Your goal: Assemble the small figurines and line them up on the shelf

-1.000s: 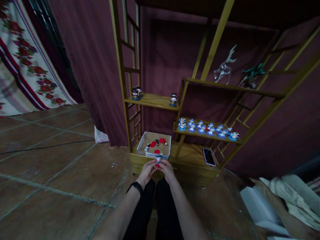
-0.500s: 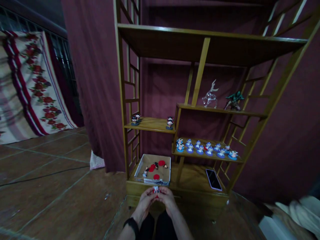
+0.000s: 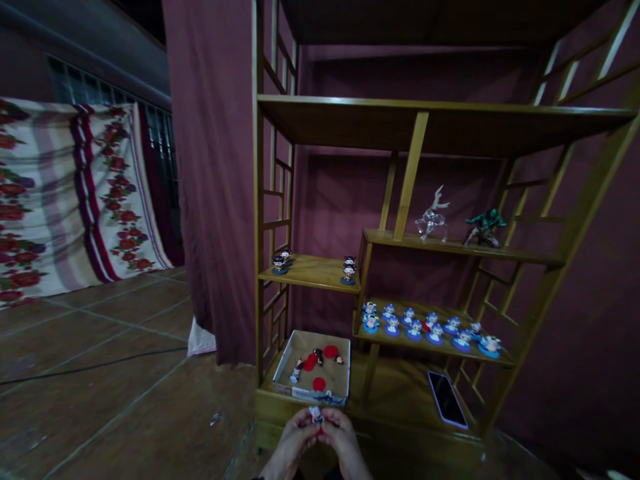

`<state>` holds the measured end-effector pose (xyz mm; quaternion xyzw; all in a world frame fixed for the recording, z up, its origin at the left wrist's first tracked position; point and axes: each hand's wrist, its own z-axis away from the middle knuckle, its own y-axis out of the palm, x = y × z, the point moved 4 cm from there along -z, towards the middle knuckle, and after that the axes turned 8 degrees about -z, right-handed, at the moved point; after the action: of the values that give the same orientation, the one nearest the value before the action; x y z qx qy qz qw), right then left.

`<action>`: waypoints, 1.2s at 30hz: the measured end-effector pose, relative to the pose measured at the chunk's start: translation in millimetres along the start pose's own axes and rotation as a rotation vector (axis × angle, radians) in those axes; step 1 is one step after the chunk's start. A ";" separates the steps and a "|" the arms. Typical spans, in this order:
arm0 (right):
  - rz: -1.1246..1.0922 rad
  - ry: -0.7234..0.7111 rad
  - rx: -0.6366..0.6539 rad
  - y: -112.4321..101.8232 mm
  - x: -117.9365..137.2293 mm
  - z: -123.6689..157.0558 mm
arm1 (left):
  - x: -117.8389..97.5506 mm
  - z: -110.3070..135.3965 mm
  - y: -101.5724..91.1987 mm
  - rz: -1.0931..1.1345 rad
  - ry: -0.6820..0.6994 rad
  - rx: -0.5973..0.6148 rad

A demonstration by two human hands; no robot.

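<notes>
Between my fingertips is a small figurine [image 3: 316,415] with a white top and red at its base. My left hand [image 3: 294,435] is closed around one side of it and my right hand [image 3: 342,435] around the other. Just beyond them, on the cabinet's low level, stands a shallow open cardboard box [image 3: 321,398]. Inside lie several red discs [image 3: 319,384] and a few small figurines, one dark-haired [image 3: 319,355] and one whitish [image 3: 295,376]. My fingers hide part of the held figurine.
Dark-haired figurines [image 3: 349,270] stand on the left shelf. Rows of blue-based figurines [image 3: 414,331] fill the right shelf, below a clear deer ornament [image 3: 432,220] and a green figure [image 3: 486,228]. A phone [image 3: 447,399] lies at lower right. Wooden uprights [image 3: 259,200] frame the cabinet.
The view has tilted up and turned left, so the cabinet appears lower and further right. Both hands still hold the figurine in front of the box.
</notes>
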<state>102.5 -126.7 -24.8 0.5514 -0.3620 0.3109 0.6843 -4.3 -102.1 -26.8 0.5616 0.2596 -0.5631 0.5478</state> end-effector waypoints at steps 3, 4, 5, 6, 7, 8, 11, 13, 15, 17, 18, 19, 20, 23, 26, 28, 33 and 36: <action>0.006 0.015 -0.001 0.1 -4.6 -4.1 | -2.0 -2.4 -2.1 -0.013 -0.015 -0.026; 0.008 0.021 -0.004 -0.8 -6.6 -5.7 | -2.3 -3.4 -2.7 -0.021 -0.023 -0.036; 0.009 0.027 -0.009 -2.2 -8.7 -7.5 | -2.6 -4.5 -3.0 -0.031 -0.029 -0.045; 0.008 0.032 -0.012 -3.9 -10.8 -9.5 | -2.6 -5.6 -3.1 -0.040 -0.032 -0.050; 0.007 0.038 -0.013 -5.8 -12.9 -11.4 | -2.6 -6.6 -3.1 -0.047 -0.032 -0.051; 0.006 0.047 -0.007 -7.6 -14.7 -13.3 | -2.3 -7.6 -2.9 -0.051 -0.032 -0.048; 0.004 0.075 0.016 -12.4 -18.2 -17.5 | -0.6 -10.1 -2.1 -0.053 -0.049 -0.024; -0.007 0.085 0.015 -14.8 -18.2 -18.5 | 0.7 -11.7 -1.9 -0.040 -0.068 -0.004; -0.023 0.084 0.013 -15.9 -16.8 -18.5 | 1.6 -13.2 -2.5 -0.028 -0.081 0.002; -0.036 0.091 0.017 -15.9 -15.7 -17.9 | 1.9 -14.4 -3.1 -0.025 -0.083 -0.001; -0.040 0.098 0.021 -15.6 -15.7 -17.7 | 1.9 -14.6 -3.1 -0.024 -0.084 -0.003; -0.042 0.107 0.024 -15.4 -16.0 -17.4 | 1.8 -14.4 -2.9 -0.021 -0.084 -0.005; -0.043 0.116 0.024 -15.3 -16.6 -17.1 | 1.6 -13.8 -2.4 -0.017 -0.083 -0.007; -0.048 0.112 -0.009 -16.8 -17.9 -16.2 | -0.5 -10.5 -1.7 -0.019 -0.061 -0.042; -0.043 0.103 -0.025 -17.5 -17.3 -14.4 | -3.2 -8.0 -2.3 -0.053 -0.036 -0.076; -0.035 0.116 0.004 -15.5 -16.0 -12.7 | -4.4 -8.0 -3.0 -0.083 -0.033 -0.073; -0.027 0.109 0.027 -8.4 -9.7 -5.5 | -3.0 -9.6 -4.6 -0.117 -0.026 -0.067; -0.002 0.066 -0.007 -6.4 -6.6 0.8 | 2.8 -9.0 -5.0 -0.091 -0.010 -0.093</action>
<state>104.1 -128.9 -33.6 0.5388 -0.3399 0.3269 0.6981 -5.1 -93.5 -33.1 0.5202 0.3080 -0.5775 0.5487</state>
